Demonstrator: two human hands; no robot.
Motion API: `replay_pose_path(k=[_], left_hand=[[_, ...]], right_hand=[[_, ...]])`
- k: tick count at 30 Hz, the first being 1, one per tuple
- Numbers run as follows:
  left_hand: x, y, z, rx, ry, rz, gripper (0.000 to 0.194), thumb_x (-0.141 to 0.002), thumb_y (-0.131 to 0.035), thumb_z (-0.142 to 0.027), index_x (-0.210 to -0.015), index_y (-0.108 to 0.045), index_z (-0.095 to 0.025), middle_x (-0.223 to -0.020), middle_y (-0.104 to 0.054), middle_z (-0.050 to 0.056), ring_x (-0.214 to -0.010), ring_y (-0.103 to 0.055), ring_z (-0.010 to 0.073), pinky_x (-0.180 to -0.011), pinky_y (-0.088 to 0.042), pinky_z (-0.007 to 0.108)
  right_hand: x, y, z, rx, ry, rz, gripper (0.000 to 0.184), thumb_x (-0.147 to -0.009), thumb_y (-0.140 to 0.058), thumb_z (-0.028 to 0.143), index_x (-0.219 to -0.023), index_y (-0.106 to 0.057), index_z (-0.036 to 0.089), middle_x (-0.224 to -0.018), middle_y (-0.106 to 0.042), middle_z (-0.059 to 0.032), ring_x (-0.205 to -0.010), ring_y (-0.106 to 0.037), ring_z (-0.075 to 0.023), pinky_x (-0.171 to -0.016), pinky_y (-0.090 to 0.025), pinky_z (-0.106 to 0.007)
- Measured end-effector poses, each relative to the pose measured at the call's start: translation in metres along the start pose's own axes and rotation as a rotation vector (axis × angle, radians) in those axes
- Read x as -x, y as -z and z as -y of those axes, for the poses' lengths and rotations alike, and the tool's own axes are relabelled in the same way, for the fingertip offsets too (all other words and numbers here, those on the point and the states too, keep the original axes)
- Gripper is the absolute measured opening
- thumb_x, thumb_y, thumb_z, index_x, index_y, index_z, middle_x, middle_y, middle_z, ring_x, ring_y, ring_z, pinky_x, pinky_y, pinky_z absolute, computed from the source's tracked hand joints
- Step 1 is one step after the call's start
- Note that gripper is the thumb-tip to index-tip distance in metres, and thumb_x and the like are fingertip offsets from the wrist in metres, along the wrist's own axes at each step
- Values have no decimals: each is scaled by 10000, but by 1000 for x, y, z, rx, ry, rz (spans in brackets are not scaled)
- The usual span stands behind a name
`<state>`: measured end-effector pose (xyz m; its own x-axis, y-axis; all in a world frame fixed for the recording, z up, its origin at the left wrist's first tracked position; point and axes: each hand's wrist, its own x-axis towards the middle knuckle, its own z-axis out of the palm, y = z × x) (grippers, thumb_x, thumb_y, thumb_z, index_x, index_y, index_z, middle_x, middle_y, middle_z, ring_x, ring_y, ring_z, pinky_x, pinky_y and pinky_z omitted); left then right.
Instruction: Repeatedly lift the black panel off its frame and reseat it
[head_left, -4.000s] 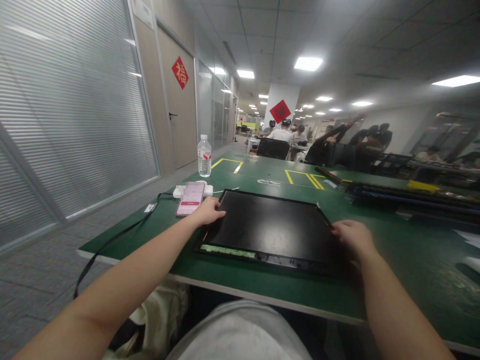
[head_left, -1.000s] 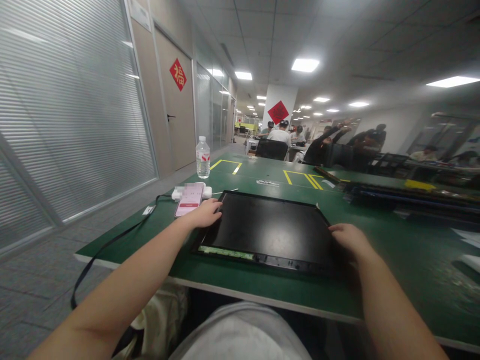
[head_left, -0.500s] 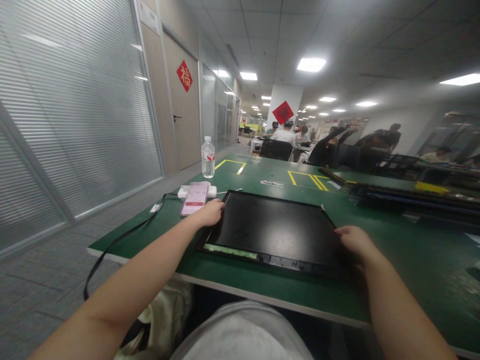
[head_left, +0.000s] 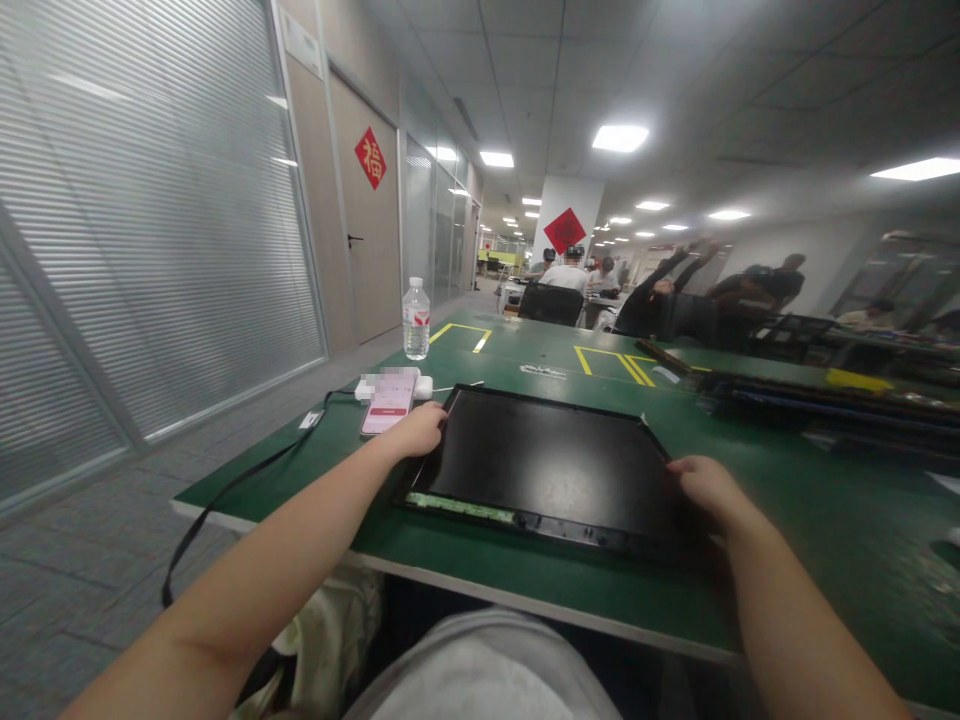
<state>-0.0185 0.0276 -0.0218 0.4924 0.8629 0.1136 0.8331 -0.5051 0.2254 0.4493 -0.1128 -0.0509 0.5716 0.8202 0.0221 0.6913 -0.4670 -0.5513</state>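
Observation:
A black flat display panel [head_left: 551, 455] lies on the green table in front of me, its dark screen face up. Along its near edge runs a green circuit strip [head_left: 461, 507] on the left half. My left hand [head_left: 418, 430] is closed on the panel's left edge, fingers bent over the frame. On the opposite side my right hand [head_left: 705, 482] grips the right edge, thumb on top and the other fingers hidden below. A phone [head_left: 388, 402] with a pink screen lies just beyond my left hand.
A water bottle [head_left: 416, 320] stands at the far left of the green table [head_left: 480, 560]. Behind the phone sits a white power strip [head_left: 424, 386] with a black cable [head_left: 247, 462]. Several long dark panels [head_left: 840, 395] are stacked at right. People [head_left: 566, 275] sit farther back.
Both hands stay on the panel's side edges, and the left fingers have shifted slightly along the frame. The panel stays in place on the table; the view has swung a little.

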Motion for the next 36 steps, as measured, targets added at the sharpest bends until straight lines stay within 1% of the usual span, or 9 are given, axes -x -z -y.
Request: replay_pose_path(k=[2,5,8,11,16,24,29,31,36], left_hand=[[-1,-1,0,-3,1,-8,486,-778,-445,-4,-1156,-731,-111,-1372,-594,155,-1254,-579,250,-1096,-399,289],[-4,-5,1,13,19,-43,490,-776,-459,-20,-1182,-722,-99,-1361,-598,178,-1260,-572,273,-1102,-397,315],[-6,-8,3,37,44,-65,477,-764,-468,-25,-1153,-735,-95,-1342,-604,195,-1254,-574,291,-1101,-397,334],[-9,-11,5,62,56,-85,475,-753,-480,-27,-1137,-743,-119,-1319,-619,182,-1249,-576,286,-1099,-398,339],[-11,-12,6,63,65,-94,472,-754,-490,-37,-1144,-742,-125,-1299,-626,182,-1234,-580,297,-1093,-403,360],[-8,-12,1,48,79,-95,477,-769,-474,-32,-1163,-734,-104,-1308,-618,202,-1236,-574,313,-1086,-410,371],[-6,-14,0,50,78,-111,472,-774,-478,-19,-1155,-736,-127,-1318,-618,179,-1254,-565,291,-1078,-418,343],[-6,-14,-2,32,88,-117,463,-771,-487,-19,-1137,-742,-142,-1295,-634,173,-1240,-577,294,-1072,-427,355],[-4,-13,-5,37,102,-78,472,-793,-473,-14,-1187,-712,-116,-1241,-676,197,-1240,-589,321,-1067,-427,396]], right_hand=[[1,1,3,-27,-62,32,350,-676,-540,27,-884,-782,171,-930,-759,-123,-845,-715,-243,-746,-535,-301],[2,2,4,-32,-90,18,372,-680,-534,30,-927,-777,165,-954,-758,-123,-838,-713,-237,-737,-532,-295],[0,1,1,-16,-75,19,297,-698,-555,71,-862,-775,184,-901,-760,-105,-829,-712,-233,-726,-530,-289],[-3,-1,-4,-15,-43,8,245,-706,-576,100,-821,-770,195,-859,-758,-98,-828,-711,-231,-720,-529,-281],[-5,-4,-6,-41,-43,13,298,-676,-577,75,-872,-774,183,-870,-759,-98,-830,-711,-227,-736,-529,-279],[2,-1,4,-18,-84,-7,371,-673,-522,33,-921,-767,160,-976,-754,-129,-867,-708,-240,-774,-528,-307],[-1,3,0,-21,-68,34,338,-674,-537,54,-874,-766,201,-928,-756,-104,-856,-710,-237,-753,-532,-306],[-3,3,-2,-21,-61,47,329,-673,-540,66,-863,-767,209,-923,-757,-98,-856,-709,-237,-760,-532,-312],[-6,3,-8,0,-69,33,291,-663,-574,94,-837,-767,225,-879,-758,-86,-793,-710,-235,-730,-534,-314]])
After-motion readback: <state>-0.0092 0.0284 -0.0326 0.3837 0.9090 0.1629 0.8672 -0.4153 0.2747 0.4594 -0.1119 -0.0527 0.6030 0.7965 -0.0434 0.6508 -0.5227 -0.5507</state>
